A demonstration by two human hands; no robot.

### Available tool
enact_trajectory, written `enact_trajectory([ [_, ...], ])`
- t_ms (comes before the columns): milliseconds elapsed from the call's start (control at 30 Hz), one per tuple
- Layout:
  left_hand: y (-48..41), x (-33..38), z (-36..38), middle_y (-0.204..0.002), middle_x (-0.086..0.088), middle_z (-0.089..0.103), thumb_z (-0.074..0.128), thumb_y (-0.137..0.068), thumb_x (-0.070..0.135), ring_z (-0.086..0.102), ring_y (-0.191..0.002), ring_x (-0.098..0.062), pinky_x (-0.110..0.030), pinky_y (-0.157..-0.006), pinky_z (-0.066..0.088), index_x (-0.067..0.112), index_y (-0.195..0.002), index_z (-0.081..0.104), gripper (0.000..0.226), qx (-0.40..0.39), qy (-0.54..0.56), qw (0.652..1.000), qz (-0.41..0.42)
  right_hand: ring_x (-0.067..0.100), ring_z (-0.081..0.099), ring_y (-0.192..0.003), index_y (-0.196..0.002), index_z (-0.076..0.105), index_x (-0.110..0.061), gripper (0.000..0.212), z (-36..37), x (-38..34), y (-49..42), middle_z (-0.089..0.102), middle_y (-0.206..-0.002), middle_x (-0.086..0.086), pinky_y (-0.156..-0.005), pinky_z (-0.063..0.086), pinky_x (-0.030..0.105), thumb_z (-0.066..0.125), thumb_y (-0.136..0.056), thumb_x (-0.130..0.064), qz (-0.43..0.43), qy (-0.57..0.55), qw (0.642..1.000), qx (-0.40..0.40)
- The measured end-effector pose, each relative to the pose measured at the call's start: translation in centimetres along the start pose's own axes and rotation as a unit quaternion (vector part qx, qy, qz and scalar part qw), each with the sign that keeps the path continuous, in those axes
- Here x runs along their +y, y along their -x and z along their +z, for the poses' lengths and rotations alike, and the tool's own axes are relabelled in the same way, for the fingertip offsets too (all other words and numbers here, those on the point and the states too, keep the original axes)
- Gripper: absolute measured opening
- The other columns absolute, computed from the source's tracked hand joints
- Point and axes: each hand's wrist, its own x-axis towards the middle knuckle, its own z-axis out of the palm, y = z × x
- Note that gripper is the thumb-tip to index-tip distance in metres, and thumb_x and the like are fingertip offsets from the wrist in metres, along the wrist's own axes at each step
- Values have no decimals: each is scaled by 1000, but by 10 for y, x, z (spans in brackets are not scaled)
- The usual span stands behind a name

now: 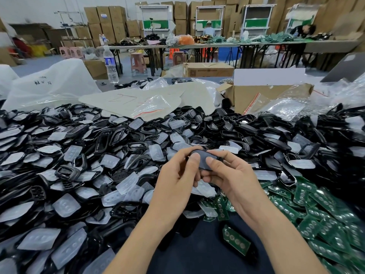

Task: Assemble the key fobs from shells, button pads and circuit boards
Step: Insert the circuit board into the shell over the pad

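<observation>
Heaps of parts cover nearly the whole desk (207,244), whose dark blue top shows only in a patch between the person's forearms. Black shells (122,139) and translucent button pads (66,204) lie mixed across the left and middle. Green circuit boards (325,204) are piled at the right, a few of them loose near the bare patch.

Above the pile, at mid-frame, the left hand (175,175) and right hand (227,175) both grip one black key fob (204,160). Each thumb presses on its upper face and the fingers are curled underneath. Whether a pad or a board sits inside it cannot be told.

Toward the far edge of the desk lie a pale sheet with red marks (138,97) and clear zip bags (152,105). A big white plastic bag (51,84) sits at the left, with a water bottle (110,64) standing upright just beside it. An open cardboard box (262,95) stands at the right among crumpled clear wrapping.

Beyond the desk a grey-blue floor (49,62) carries pink stools (138,62) and a closed carton (209,70). A row of long tables (197,45) is strewn with more goods. Behind them stand white shelf racks with green panels (156,18), and brown cartons (110,18) are stacked high against the wall. A person (209,29) sits at the racks, facing away.
</observation>
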Motion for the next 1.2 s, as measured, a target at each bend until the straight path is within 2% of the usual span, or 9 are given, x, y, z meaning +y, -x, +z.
enact_trajectory([
  [133, -2, -2, 0, -62, 7, 56, 48, -106, 23, 51, -58, -6, -18, -57, 46, 31, -107, 68, 22, 26, -40, 999, 19, 21, 72, -73, -106, 72, -6, 31, 1, 2, 0, 75, -85, 14, -69, 58, 24, 73, -78, -21, -14, 5, 1000, -2],
  [300, -4, -2, -1, -61, 8, 55, 44, -108, 20, 50, -57, -6, -17, -53, 43, 29, -107, 69, 26, 40, -24, 999, 15, 21, 72, -82, -109, 77, -10, 31, 5, 2, 0, 75, -90, 16, -77, 58, 23, 70, -83, -26, -23, 10, 1000, -11],
  [500, -2, -2, 0, -63, 8, 57, 43, -108, 21, 53, -59, -4, -16, -58, 46, 27, -112, 66, 25, 30, -51, 998, 21, 18, 72, -76, -102, 80, -20, 15, 5, 2, 2, 76, -85, 13, -73, 57, 22, 67, -94, -17, -36, 48, 998, 15],
  [600, -2, -2, 0, -63, 9, 57, 43, -108, 21, 53, -60, -5, -18, -59, 47, 26, -112, 66, 25, 29, -53, 998, 20, 19, 72, -76, -101, 80, -19, 15, 5, 2, 2, 77, -85, 14, -72, 57, 22, 66, -96, -15, -37, 58, 997, 23],
  [800, -3, -2, -1, -63, 9, 57, 42, -108, 19, 52, -59, -4, -16, -57, 46, 25, -113, 64, 23, 35, -37, 999, 17, 18, 72, -81, -111, 77, -14, 20, 4, 3, 1, 76, -91, 14, -76, 57, 22, 60, -101, -17, -40, 56, 998, -5],
  [967, -3, -2, -3, -62, 8, 60, 44, -107, 19, 54, -57, -4, -14, -53, 43, 26, -112, 61, 19, 58, -17, 998, 10, 20, 73, -83, -112, 75, -21, 20, 5, -4, 6, 77, -93, 8, -77, 59, 25, 57, -103, -20, -52, 82, 995, 10],
  [1033, -3, -1, -6, -61, 9, 61, 45, -107, 19, 55, -56, -3, -14, -52, 44, 26, -111, 61, 18, 81, -10, 997, 7, 17, 74, -83, -114, 72, -24, 20, 3, -13, 14, 77, -99, 0, -74, 59, 25, 55, -104, -22, -66, 114, 990, 50],
  [1100, -3, -1, -11, -61, 9, 61, 46, -106, 20, 55, -56, -2, -14, -53, 45, 29, -111, 61, 18, 102, 5, 995, -5, 10, 70, -74, -111, 72, -31, 21, -4, -23, 27, 74, -95, -9, -64, 55, 21, 54, -104, -23, -87, 202, 972, 80],
  [1200, -1, 0, -15, -60, 8, 61, 48, -105, 20, 55, -55, -3, -14, -54, 46, 34, -109, 63, 20, 111, 18, 993, -18, 2, 66, -64, -102, 69, -42, 16, -17, -36, 53, 70, -88, -23, -54, 47, 13, 53, -102, -40, -49, 430, 900, 47],
])
